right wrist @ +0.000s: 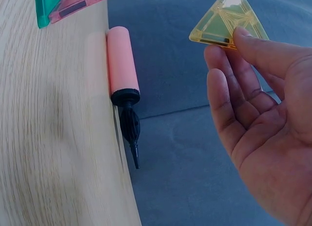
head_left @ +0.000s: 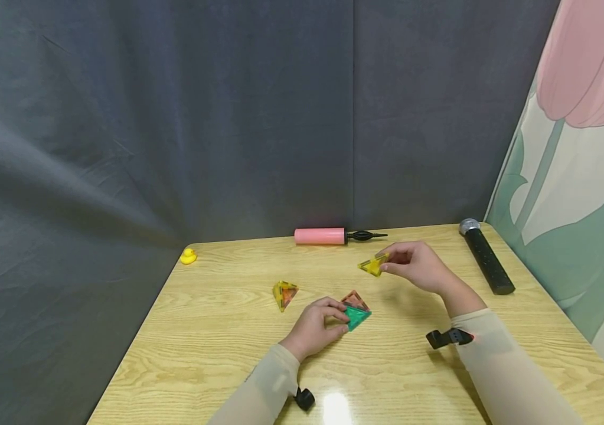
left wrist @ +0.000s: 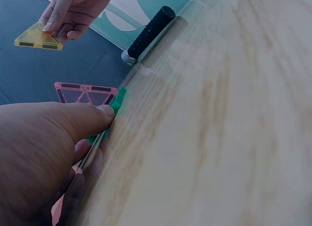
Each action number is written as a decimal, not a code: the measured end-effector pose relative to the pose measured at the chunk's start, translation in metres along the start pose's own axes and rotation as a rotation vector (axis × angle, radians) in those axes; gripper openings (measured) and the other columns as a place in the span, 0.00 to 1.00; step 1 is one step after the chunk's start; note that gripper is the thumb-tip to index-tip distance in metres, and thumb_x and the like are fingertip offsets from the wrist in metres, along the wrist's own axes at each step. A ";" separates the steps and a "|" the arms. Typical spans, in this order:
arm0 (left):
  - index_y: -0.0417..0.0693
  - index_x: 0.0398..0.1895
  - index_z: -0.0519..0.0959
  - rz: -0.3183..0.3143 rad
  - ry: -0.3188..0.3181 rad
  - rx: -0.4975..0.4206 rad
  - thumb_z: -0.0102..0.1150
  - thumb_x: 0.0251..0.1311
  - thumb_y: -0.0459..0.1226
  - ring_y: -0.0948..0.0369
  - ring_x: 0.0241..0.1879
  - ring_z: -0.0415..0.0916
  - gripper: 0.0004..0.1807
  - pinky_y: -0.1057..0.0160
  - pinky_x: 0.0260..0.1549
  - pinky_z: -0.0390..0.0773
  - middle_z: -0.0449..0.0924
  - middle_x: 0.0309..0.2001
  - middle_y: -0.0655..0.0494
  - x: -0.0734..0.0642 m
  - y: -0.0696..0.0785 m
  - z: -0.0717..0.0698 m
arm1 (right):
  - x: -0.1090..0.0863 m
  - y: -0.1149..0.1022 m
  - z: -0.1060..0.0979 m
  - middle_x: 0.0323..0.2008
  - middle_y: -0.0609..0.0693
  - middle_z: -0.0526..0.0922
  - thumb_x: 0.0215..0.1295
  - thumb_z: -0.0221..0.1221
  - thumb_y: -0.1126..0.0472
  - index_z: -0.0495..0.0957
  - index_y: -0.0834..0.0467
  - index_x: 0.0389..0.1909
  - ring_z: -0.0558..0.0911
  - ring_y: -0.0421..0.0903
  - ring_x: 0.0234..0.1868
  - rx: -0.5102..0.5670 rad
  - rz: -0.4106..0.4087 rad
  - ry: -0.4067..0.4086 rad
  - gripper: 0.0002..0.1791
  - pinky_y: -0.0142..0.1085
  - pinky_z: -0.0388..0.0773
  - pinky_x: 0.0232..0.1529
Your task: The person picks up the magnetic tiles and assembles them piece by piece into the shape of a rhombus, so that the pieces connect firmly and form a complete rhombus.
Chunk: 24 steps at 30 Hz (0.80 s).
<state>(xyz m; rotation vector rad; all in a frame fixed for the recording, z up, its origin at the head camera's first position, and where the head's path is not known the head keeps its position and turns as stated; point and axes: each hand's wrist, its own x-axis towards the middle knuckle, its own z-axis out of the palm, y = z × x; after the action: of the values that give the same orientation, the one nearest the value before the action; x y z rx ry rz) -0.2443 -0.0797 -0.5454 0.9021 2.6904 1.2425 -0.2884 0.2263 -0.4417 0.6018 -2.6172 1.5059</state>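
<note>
My left hand point(head_left: 313, 330) rests at the table and pinches a green triangular magnetic tile point(head_left: 357, 317) between thumb and fingers. A translucent pink-red triangular tile point(head_left: 355, 299) stands up along the green tile's far side, its frame point(left wrist: 87, 85) upright in the left wrist view. Raised above the table to the right, my right hand point(head_left: 420, 268) pinches a translucent yellow triangular tile point(right wrist: 210, 30) by one side with thumb and fingertips. That yellow tile is apart from the green and pink-red pair.
Left of my hands sits a small yellow and orange tile piece point(head_left: 281, 294). A pink hand pump point(head_left: 320, 236) with a black nozzle lies along the back edge. At the far right lies a black microphone point(head_left: 487, 260); a yellow rubber duck point(head_left: 188, 256) sits in the back left corner.
</note>
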 end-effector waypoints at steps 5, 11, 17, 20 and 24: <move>0.58 0.47 0.91 0.003 0.002 -0.002 0.71 0.68 0.40 0.67 0.61 0.74 0.07 0.58 0.66 0.73 0.80 0.59 0.67 0.000 0.001 0.000 | 0.000 -0.001 0.004 0.37 0.51 0.88 0.65 0.73 0.62 0.88 0.57 0.46 0.85 0.49 0.37 0.001 -0.028 -0.024 0.10 0.34 0.84 0.36; 0.59 0.46 0.91 0.005 0.003 -0.003 0.71 0.68 0.41 0.67 0.61 0.74 0.07 0.57 0.66 0.73 0.80 0.58 0.67 0.000 0.000 0.000 | 0.000 -0.001 0.010 0.35 0.51 0.87 0.65 0.73 0.64 0.87 0.57 0.42 0.84 0.50 0.36 0.010 -0.038 -0.069 0.07 0.35 0.83 0.34; 0.59 0.47 0.91 0.002 -0.001 -0.011 0.71 0.68 0.40 0.67 0.60 0.74 0.07 0.57 0.66 0.73 0.79 0.58 0.68 0.000 -0.001 0.000 | 0.000 -0.002 0.016 0.36 0.48 0.87 0.66 0.72 0.64 0.88 0.54 0.41 0.84 0.49 0.36 -0.025 -0.053 -0.118 0.06 0.36 0.82 0.33; 0.59 0.47 0.91 0.004 -0.001 -0.014 0.71 0.68 0.40 0.67 0.60 0.74 0.07 0.57 0.66 0.73 0.80 0.58 0.67 0.000 0.000 0.000 | 0.000 -0.003 0.020 0.36 0.47 0.88 0.65 0.72 0.65 0.89 0.53 0.42 0.85 0.49 0.37 -0.014 -0.056 -0.135 0.07 0.36 0.83 0.34; 0.58 0.46 0.91 0.008 -0.001 -0.015 0.71 0.68 0.40 0.67 0.60 0.74 0.07 0.58 0.66 0.73 0.80 0.58 0.67 0.000 0.000 0.000 | 0.000 -0.004 0.023 0.35 0.46 0.88 0.65 0.73 0.65 0.89 0.53 0.42 0.86 0.49 0.37 0.000 -0.056 -0.152 0.08 0.37 0.83 0.35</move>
<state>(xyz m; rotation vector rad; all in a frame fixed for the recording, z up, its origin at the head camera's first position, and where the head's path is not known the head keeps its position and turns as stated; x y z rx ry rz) -0.2446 -0.0799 -0.5456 0.9128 2.6755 1.2612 -0.2839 0.2050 -0.4503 0.8123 -2.6846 1.5002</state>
